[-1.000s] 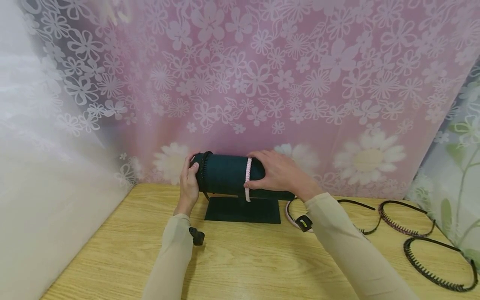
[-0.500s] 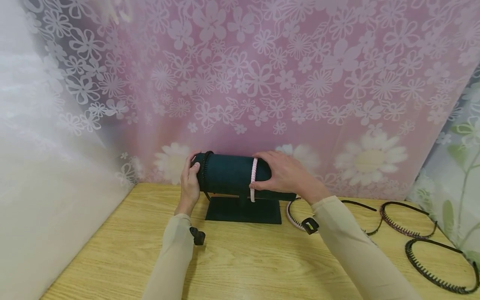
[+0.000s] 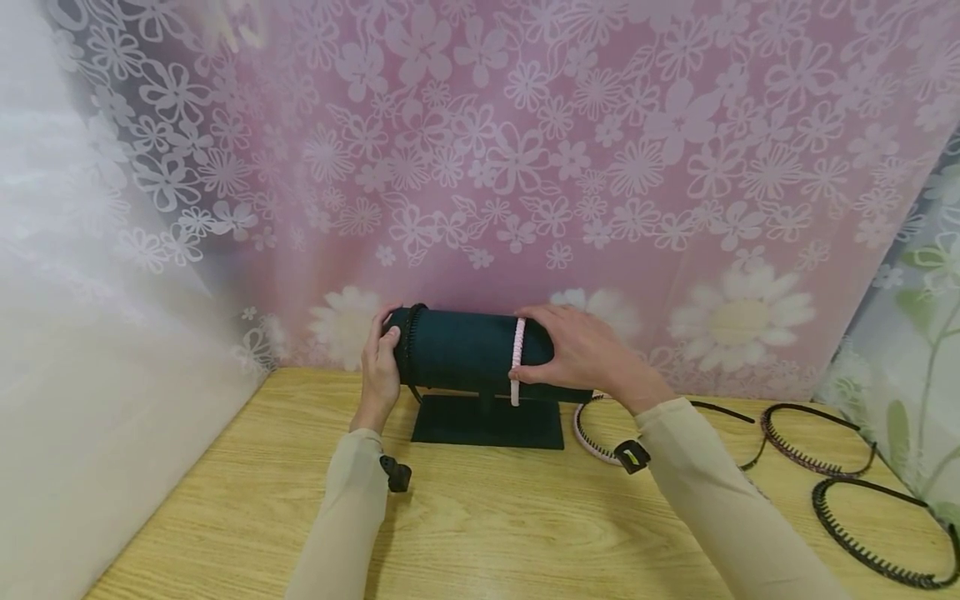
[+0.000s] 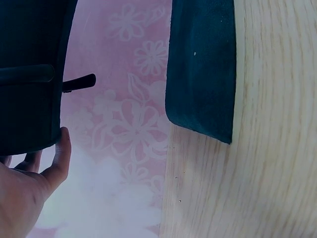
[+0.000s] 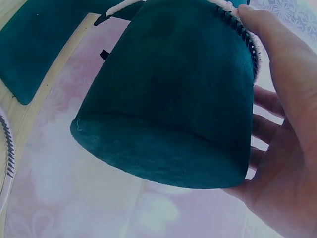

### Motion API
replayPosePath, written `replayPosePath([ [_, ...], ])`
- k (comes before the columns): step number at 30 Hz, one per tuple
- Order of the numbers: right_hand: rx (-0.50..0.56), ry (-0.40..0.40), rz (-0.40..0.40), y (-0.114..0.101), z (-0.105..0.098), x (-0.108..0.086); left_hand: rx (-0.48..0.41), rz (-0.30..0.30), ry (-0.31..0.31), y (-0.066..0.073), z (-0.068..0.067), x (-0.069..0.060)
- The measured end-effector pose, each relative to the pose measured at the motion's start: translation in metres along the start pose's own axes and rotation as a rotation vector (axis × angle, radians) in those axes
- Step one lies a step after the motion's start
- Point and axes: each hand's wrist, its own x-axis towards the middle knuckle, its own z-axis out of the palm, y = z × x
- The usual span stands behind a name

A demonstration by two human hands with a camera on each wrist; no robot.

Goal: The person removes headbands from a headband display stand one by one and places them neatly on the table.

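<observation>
A dark green padded headband stand [image 3: 465, 350] has a horizontal roll on a flat rectangular base [image 3: 487, 421]. My left hand [image 3: 379, 375] grips the roll's left end, with the thumb in front. Close to those fingers a black toothed headband [image 3: 410, 346] sits around the roll. Toward the right end, a pink wrapped headband [image 3: 517, 358] straddles it, held by my right hand [image 3: 588, 354], thumb at the front and fingers over the back. In the right wrist view, dark teeth line the inside of the pink headband [image 5: 229, 6]. Part of each headband is hidden behind the roll.
On the wooden table [image 3: 480, 533] to the right lie a pink headband [image 3: 592, 446], a dark one [image 3: 723, 408] partly behind my right sleeve, a dark speckled one [image 3: 798, 458] and a black one [image 3: 855, 542]. A pink floral curtain [image 3: 480, 167] hangs directly behind the stand.
My right hand and the pink headband have moved to the right along the roll, toward its right end. The left hand keeps its place on the left end.
</observation>
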Motion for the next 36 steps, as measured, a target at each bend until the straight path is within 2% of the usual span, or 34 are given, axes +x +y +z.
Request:
replayPosePath([
  [7, -0.009, 0.003, 0.01, 0.004, -0.001, -0.004, 0.006, 0.013, 0.003, 0.0, 0.0, 0.0],
  [19, -0.002, -0.012, 0.031, 0.01, -0.005, -0.011, -0.014, 0.0, -0.011, 0.0, 0.0, 0.0],
  [36, 0.058, -0.011, 0.043, 0.019, -0.005, -0.02, -0.008, -0.014, -0.008, -0.002, 0.0, 0.001],
])
